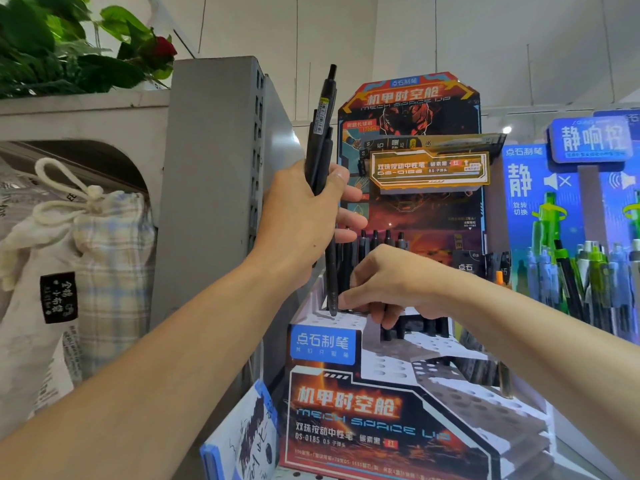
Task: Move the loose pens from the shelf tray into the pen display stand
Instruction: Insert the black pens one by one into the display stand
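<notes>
My left hand (304, 216) is raised and closed around a bundle of black pens (320, 133) that stand upright above the fist. Lower down, my right hand (388, 289) pinches a single black pen (331, 271) near its tip, with the tip touching a hole in the top step of the pen display stand (346, 403). The stand is a stepped cardboard box with rows of round holes and orange and blue print. A few black pens (381, 237) stand in its back row, partly hidden behind my right hand. No shelf tray shows in this view.
A grey metal shelf upright (214, 188) stands just left of my left hand. A cloth drawstring bag (86, 251) sits further left, with a plant (69, 46) above. A blue display with green and white pens (581, 271) stands to the right. A blue booklet (242, 441) leans at the stand's front left.
</notes>
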The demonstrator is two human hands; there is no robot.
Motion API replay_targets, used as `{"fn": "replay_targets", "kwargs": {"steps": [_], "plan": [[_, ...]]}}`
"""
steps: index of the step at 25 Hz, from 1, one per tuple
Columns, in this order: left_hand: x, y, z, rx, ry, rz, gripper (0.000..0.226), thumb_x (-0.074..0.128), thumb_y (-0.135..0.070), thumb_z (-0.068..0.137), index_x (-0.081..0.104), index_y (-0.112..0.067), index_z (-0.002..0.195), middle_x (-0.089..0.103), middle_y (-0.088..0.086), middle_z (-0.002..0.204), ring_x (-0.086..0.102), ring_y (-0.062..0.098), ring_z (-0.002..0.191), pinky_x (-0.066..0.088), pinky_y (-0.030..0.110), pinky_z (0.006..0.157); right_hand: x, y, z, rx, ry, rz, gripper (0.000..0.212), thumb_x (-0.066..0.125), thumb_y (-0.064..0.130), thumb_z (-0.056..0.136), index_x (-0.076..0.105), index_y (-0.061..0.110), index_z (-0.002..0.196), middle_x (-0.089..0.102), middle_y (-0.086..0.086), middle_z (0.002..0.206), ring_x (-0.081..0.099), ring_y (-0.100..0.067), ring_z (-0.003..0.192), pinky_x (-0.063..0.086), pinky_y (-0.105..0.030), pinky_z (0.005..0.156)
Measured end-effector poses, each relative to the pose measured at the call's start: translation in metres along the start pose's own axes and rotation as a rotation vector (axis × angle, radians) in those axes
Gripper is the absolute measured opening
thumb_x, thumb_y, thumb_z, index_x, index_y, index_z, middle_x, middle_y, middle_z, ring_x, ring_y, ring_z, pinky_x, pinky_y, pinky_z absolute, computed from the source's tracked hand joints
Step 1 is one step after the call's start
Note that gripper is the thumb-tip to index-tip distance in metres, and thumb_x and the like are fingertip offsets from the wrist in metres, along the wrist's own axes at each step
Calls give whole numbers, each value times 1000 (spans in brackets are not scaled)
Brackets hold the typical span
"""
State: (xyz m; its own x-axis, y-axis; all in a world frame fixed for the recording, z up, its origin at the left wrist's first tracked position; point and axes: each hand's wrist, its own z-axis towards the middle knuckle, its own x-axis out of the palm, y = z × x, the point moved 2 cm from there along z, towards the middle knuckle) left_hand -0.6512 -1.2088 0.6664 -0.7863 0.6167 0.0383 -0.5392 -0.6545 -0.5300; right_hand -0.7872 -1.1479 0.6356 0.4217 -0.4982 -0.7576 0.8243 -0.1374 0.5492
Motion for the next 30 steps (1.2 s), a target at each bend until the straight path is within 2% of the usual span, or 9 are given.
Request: {"fn": "replay_targets", "kwargs": {"steps": [4,11,14,16,18,20,25,28,30], "plan": [[0,1,1,-3,-2,-18,18,54,-23,103,62,-13,117,75,5,94,75,22,67,61,28,56,-2,0,2,-12,-28,95,23,74,22,92,70,3,80,72,-8,64,65,-15,48,54,-25,46],[1,1,2,-9,-5,-14,18,54,-23,103,62,-13,116,75,5,94,75,22,69,60,25,55,-5,1,-1,-10,-28,76,25,77,25,90,68,6,77,71,-6,63,64,-14,48,53,-25,47],[1,1,3,-13,-29,-31,14,55,-23,103,63,-15,111,75,2,90,75,15,72,60,24,58,-20,6,-9,-99,-187,63,23,76,29,90,69,8,83,69,-2,61,62,-13,49,52,-24,45],[3,1,5,-29,-40,-78,18,56,-22,102,64,-11,114,76,2,91,76,14,77,63,29,65,-31,12,-19,-207,-235,165,21,73,28,93,71,9,86,71,-2,68,64,-13,55,52,-24,47],[7,0,6,-61,-37,-151,19,56,-22,102,66,-10,114,77,3,94,76,13,82,64,34,71,-34,20,-29,-290,-127,345,19,70,28,95,74,9,96,73,-4,81,67,-16,66,53,-24,51],[14,-2,6,-89,-35,-212,18,56,-22,102,68,-11,111,78,1,92,76,12,81,64,33,68,-33,25,-34,-332,-62,426,21,71,27,94,74,9,103,72,-4,87,69,-19,71,54,-25,53],[25,-7,4,-23,-30,-84,18,58,-28,101,69,-18,109,78,-5,87,76,7,76,63,32,67,-31,25,-34,-385,-162,453,12,74,12,90,68,2,91,60,-14,82,65,-15,62,57,-29,55],[23,-5,3,18,-43,-28,18,57,-30,101,69,-19,108,77,-5,87,75,7,78,62,33,70,-37,18,-35,-358,-171,420,12,77,15,88,68,9,82,63,-5,68,65,-14,60,59,-31,59],[20,-3,3,21,-59,-26,17,56,-31,102,69,-21,105,77,-3,90,75,9,83,63,37,75,-40,12,-35,-329,-192,394,15,78,15,88,67,8,83,65,-5,65,69,-17,61,60,-31,61]]}}
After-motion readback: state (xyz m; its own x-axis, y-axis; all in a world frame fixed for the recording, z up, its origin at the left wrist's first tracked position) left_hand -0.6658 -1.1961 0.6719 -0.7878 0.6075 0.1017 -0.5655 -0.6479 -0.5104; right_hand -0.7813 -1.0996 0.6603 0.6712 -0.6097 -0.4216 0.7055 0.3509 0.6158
